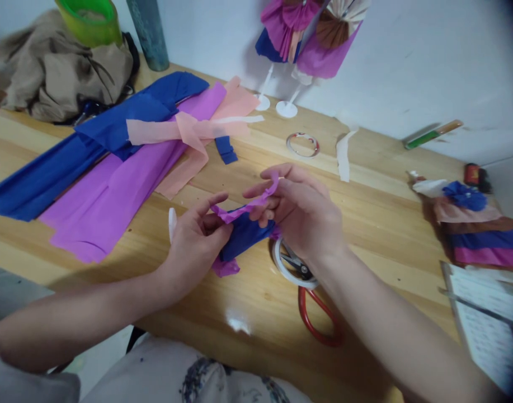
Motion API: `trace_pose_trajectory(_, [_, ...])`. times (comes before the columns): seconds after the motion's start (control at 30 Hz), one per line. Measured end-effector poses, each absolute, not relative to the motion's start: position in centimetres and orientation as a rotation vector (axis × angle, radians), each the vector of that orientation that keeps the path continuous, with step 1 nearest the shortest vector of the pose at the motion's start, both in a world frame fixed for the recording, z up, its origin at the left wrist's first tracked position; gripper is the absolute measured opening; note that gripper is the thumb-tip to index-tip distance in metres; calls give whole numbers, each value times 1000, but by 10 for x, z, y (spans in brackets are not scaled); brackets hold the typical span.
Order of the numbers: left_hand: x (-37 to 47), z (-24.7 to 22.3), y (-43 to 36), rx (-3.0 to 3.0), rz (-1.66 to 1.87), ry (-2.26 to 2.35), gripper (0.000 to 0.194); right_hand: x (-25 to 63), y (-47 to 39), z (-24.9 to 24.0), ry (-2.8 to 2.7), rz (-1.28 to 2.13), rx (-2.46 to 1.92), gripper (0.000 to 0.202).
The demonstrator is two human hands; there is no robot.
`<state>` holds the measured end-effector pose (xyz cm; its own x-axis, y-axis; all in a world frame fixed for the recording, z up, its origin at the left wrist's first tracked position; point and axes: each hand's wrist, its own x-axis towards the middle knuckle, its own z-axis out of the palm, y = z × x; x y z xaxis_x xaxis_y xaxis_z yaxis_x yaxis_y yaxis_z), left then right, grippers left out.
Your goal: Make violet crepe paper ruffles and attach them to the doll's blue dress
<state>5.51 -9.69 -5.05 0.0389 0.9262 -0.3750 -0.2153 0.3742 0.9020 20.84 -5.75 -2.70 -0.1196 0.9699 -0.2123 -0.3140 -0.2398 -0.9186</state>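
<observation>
A piece of blue and purple crepe paper (245,234) is stretched between my two hands over the table. My left hand (199,235) pinches its left end between thumb and fingers. At the other end, my right hand (298,210) grips the ruffled purple edge, its fingertips curled around it. Purple paper also hangs below the blue part near my left fingers. Under my right wrist lie a white tape roll (281,266) and scissors with red handles (319,324), partly hidden by the forearm.
Long blue (33,179), purple (100,201) and peach crepe sheets (155,131) lie at left. A tape ring (302,145) and white strip (343,157) lie behind my hands. Paper flowers on stands (287,108) lean by the wall; a notebook (483,313) is at right.
</observation>
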Motion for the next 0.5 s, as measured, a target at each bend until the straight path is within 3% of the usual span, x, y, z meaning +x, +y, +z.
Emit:
trace_pose_trajectory(0.13, [55, -52, -96, 800, 1015, 1197, 54, 205, -48, -25, -927, 1650, -1115, 16])
trace_pose_trajectory(0.43, [55, -52, -99, 847, 927, 1265, 55, 211, -28, -23, -948, 1715, -1194, 0])
trace_pose_trajectory(0.5, [55, -52, -99, 844, 913, 1272, 54, 214, -23, -22, -1049, 1584, -1183, 9])
